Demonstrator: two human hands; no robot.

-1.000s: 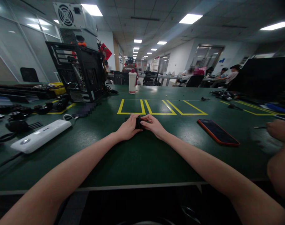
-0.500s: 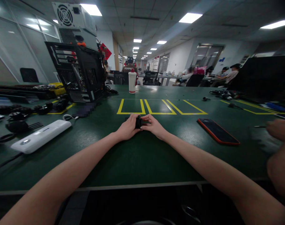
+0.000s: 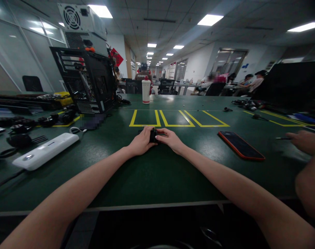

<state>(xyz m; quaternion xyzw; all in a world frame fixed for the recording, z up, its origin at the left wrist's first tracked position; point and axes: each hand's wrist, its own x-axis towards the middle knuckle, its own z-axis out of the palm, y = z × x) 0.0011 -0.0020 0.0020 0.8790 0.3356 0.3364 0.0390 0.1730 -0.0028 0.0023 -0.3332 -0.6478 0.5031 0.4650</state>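
A small black object (image 3: 153,135) is between my hands, low over the green table (image 3: 152,180) and just in front of the yellow tape outlines (image 3: 144,125). My left hand (image 3: 142,141) is wrapped round its left side, hiding much of it. On its right side, my right hand (image 3: 170,139) pinches it between thumb and fingers. What the object is cannot be made out.
A phone with an orange edge (image 3: 241,145) lies to the right, near another person's hand (image 3: 306,141) holding a thin tool. At left are a white power strip (image 3: 47,150), black cables and an open computer case (image 3: 90,81). A white bottle (image 3: 146,91) stands farther back.
My right thumb and fingers have shifted slightly on the black object. The other person's hand at the right has moved a little to the left. My left hand has hardly moved.
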